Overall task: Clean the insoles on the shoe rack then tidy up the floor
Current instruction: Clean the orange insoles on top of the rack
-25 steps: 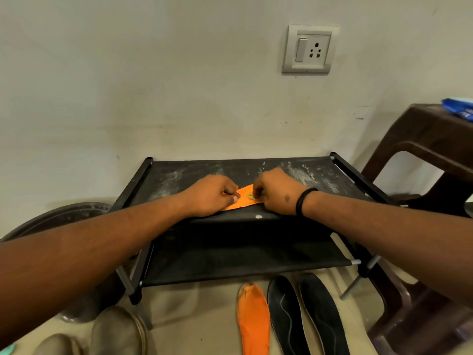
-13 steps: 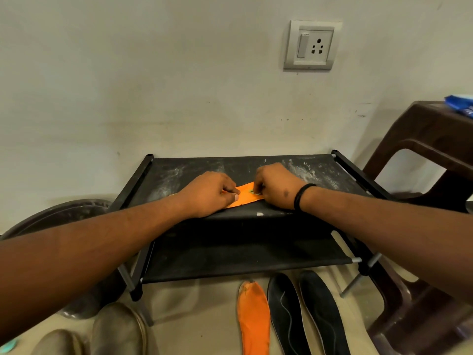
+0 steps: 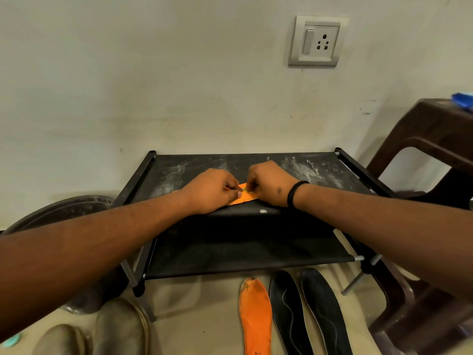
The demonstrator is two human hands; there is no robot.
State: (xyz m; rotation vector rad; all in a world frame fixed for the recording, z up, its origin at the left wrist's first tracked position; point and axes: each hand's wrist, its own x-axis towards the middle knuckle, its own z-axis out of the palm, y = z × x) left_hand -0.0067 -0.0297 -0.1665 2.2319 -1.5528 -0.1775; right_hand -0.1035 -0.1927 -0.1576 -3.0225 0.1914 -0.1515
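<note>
Lying across the middle of the frame, the black shoe rack (image 3: 258, 239) is seen first. On its dusty top shelf an orange insole (image 3: 245, 197) is held flat. It looks light, thin and bendy, so it is best held at both ends. The left hand (image 3: 210, 192) and right hand (image 3: 268, 184) are curled on it, almost touching.
</note>
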